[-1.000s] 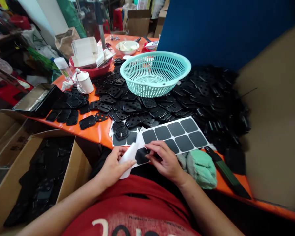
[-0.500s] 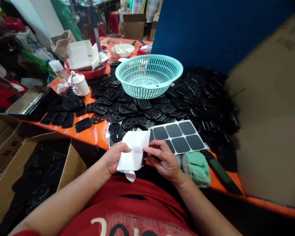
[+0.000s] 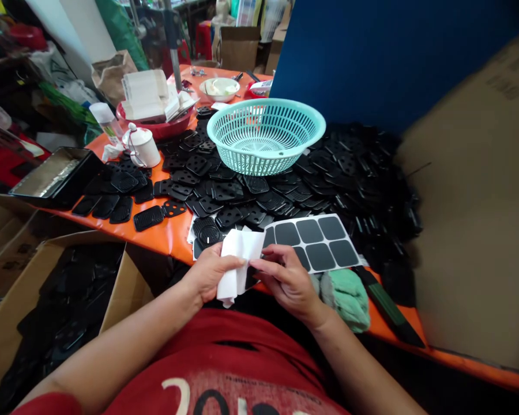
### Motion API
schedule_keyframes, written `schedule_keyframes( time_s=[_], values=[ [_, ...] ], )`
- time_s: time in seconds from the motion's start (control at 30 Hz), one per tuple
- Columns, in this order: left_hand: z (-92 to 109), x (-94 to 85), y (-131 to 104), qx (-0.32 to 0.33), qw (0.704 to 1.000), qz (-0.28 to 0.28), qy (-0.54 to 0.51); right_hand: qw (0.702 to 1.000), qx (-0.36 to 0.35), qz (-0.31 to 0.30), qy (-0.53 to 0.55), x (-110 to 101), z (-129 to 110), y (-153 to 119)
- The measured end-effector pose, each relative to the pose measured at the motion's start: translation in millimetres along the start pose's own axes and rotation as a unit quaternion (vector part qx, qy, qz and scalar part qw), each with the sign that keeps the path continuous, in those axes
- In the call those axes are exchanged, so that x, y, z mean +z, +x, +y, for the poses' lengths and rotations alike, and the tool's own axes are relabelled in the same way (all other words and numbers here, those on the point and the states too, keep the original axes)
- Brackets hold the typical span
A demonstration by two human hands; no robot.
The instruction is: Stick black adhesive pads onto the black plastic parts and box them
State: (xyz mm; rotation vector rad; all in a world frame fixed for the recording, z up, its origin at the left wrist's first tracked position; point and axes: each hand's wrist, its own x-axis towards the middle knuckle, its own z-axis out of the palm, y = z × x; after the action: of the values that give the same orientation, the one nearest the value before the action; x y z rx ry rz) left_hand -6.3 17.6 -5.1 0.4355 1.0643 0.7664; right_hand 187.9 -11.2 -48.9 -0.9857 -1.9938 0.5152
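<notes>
My left hand (image 3: pixel 209 271) is closed on a folded white cloth (image 3: pixel 252 244), its thumb pressing across the top. Beneath the cloth a dark edge of a black plate (image 3: pixel 251 280) shows; most of that plate is covered. My right hand (image 3: pixel 288 279) pinches at this edge with thumb and fingers. Just beyond the hands lies a white sheet with dark grey rounded-square stickers (image 3: pixel 320 256). A black plate with a ringed pattern (image 3: pixel 207 230) rests to the left of the sheet.
A turquoise plastic basket (image 3: pixel 266 164) sits on heaped black plates (image 3: pixel 346 178). Green cloth (image 3: pixel 345 297) and a green-and-black tool (image 3: pixel 389 308) lie right. A lidded white mug (image 3: pixel 142 148) and black tray (image 3: pixel 58 178) stand left, above a cardboard box (image 3: pixel 125 288). Large cardboard (image 3: pixel 476 230) borders the right.
My left hand has shifted right, its thumb now farther over the cloth. The cloth is bunched narrower and its hanging lower corner has drawn up. The view has shifted slightly.
</notes>
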Motion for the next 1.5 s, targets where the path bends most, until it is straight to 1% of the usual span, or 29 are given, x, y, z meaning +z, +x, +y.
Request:
schedule_keyframes(
  time_s=[0.07,0.2,0.3,0.4,0.43,0.5,0.53,0.57,0.63,0.67,0.7,0.73,0.77,0.83,0.87,0.9,0.93,0.97,1.0,1.03,1.07,1.13,1.23,1.33,1.37,1.4,1.43,1.47,1.5],
  values=[
    [-3,2.6,1,0.013,1.0,0.016,0.013,1.0,-0.005,0.003,-0.011,1,3,0],
    [-4,7.1,3,0.042,0.998,0.035,0.037,0.999,-0.019,0.03,-0.031,1,5,4],
    [-4,7.7,6,0.039,0.998,0.042,0.027,0.999,-0.028,0.038,-0.023,-1,4,6],
    [-4,3.9,12,0.04,0.997,0.053,0.027,0.998,-0.043,0.044,-0.012,-5,0,7],
    [-4,1.9,14,0.055,0.996,0.061,0.039,0.998,-0.039,0.044,-0.004,-8,-3,7],
    [-3,-3.0,19,0.122,0.983,0.089,0.099,0.997,0.001,0.071,0.031,-16,-8,10],
    [-2,-5.6,21,0.168,0.968,0.106,0.151,0.991,0.034,0.109,0.068,-21,-10,13],
    [-1,-8.0,22,0.218,0.944,0.122,0.214,0.977,0.067,0.162,0.118,-27,-11,15],
    [3,-12.4,23,0.312,0.875,0.131,0.346,0.926,0.126,0.27,0.232,-37,-10,21],
    [6,-14.6,22,0.349,0.839,0.131,0.396,0.898,0.15,0.304,0.281,-41,-8,22],
    [11,-17.1,21,0.377,0.81,0.13,0.429,0.877,0.168,0.318,0.319,-43,-6,23],
    [16,-20.5,20,0.396,0.791,0.133,0.447,0.865,0.186,0.316,0.344,-44,-3,23],
    [24,-25.1,18,0.409,0.779,0.144,0.453,0.858,0.202,0.305,0.36,-43,0,21],
    [42,-39.5,17,0.418,0.757,0.19,0.464,0.848,0.233,0.288,0.38,-37,5,15],
    [53,-49.4,17,0.417,0.738,0.222,0.482,0.841,0.248,0.285,0.387,-33,7,12],
    [65,-60.6,17,0.408,0.71,0.26,0.512,0.835,0.262,0.283,0.393,-28,9,8],
    [75,-72.6,18,0.384,0.675,0.3,0.553,0.829,0.274,0.283,0.396,-23,10,6],
    [85,-84.6,20,0.345,0.643,0.333,0.597,0.827,0.282,0.282,0.397,-19,11,3],
    [93,-96.0,22,0.301,0.618,0.35,0.636,0.826,0.286,0.279,0.398,-16,12,2],
    [99,-106.0,24,0.264,0.605,0.351,0.664,0.826,0.288,0.277,0.398,-13,13,1],
    [104,-114.2,27,0.236,0.602,0.343,0.682,0.826,0.291,0.275,0.397,-12,14,1],
    [108,-124.9,31,0.213,0.609,0.317,0.695,0.825,0.295,0.274,0.396,-11,15,1],
    [110,-129.4,31,0.203,0.62,0.309,0.692,0.826,0.297,0.274,0.392,-12,16,2],
    [115,-124.7,15,0.205,0.623,0.324,0.682,0.83,0.295,0.27,0.39,-14,16,2],
    [117,-120.5,6,0.219,0.636,0.323,0.665,0.828,0.296,0.268,0.393,-15,15,3],
    [118,-114.4,-4,0.241,0.669,0.308,0.631,0.826,0.297,0.268,0.398,-16,14,3],
    [117,-106.4,-14,0.266,0.724,0.276,0.574,0.822,0.3,0.266,0.404,-18,11,4],
    [113,-96.4,-24,0.284,0.797,0.216,0.488,0.818,0.305,0.264,0.41,-20,8,6],
    [106,-84.8,-32,0.281,0.87,0.139,0.38,0.816,0.311,0.26,0.413,-21,4,8]
  ],
)
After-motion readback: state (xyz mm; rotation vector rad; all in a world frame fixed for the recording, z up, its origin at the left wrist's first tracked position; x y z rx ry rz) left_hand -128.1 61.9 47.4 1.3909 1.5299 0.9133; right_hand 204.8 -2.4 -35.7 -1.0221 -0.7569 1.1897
